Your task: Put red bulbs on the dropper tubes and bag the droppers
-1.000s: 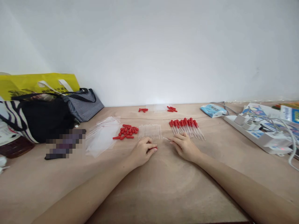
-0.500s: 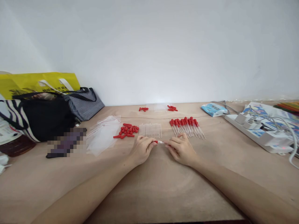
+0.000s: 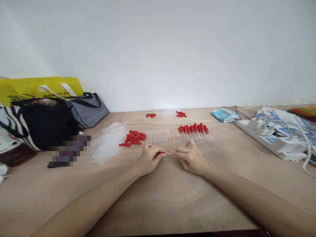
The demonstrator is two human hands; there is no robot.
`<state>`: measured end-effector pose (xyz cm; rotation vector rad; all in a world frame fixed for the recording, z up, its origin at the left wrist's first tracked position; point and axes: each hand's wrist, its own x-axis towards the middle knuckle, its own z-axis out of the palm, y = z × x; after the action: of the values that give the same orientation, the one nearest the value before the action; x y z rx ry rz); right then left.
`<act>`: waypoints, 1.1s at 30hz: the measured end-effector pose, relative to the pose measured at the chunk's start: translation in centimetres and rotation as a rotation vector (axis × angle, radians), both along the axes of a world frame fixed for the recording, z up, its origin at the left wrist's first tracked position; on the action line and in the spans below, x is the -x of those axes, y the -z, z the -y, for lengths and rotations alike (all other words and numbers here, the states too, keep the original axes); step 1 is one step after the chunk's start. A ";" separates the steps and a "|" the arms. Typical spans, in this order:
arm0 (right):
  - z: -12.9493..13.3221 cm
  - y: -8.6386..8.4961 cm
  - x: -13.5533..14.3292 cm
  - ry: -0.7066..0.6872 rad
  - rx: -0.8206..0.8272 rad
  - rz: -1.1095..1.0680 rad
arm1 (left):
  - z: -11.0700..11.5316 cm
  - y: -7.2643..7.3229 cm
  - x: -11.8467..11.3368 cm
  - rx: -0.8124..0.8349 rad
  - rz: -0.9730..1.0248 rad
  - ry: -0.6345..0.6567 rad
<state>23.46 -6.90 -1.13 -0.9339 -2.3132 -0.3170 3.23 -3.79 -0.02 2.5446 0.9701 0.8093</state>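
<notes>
The fingers of your left hand (image 3: 150,160) pinch a red bulb (image 3: 161,153); those of your right hand (image 3: 191,159) grip a clear tube (image 3: 168,153), end to end over the table (image 3: 177,197).
Loose red bulbs (image 3: 134,135) lie left of your left fingers and bare tubes (image 3: 158,137) just beyond, likely for short reach; bulb-topped tubes (image 3: 195,127) fan out beyond your right fingers, apparently sorted apart. The pinched bulb is mostly hidden, the tube thin and see-through; whether one has entered the other, you cannot tell.
</notes>
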 end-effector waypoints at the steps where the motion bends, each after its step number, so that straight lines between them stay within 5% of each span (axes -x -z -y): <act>1: -0.1 -0.1 -0.1 -0.010 -0.028 0.020 | 0.0 0.0 0.0 -0.009 -0.015 0.014; 5: 0.0 -0.2 -0.2 -0.012 -0.068 0.066 | 0.2 0.2 0.0 -0.045 -0.057 0.035; 23: 0.3 0.0 1.0 -0.036 0.257 -0.024 | 0.7 0.3 -0.1 -0.228 -0.114 0.125; 33: 0.1 -1.4 0.2 0.056 0.119 0.134 | -0.2 0.4 0.4 -0.292 -0.039 0.075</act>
<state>23.22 -7.05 0.23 -1.0661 -2.4537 -0.2754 2.83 -3.56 -0.46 2.8333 0.8131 0.9436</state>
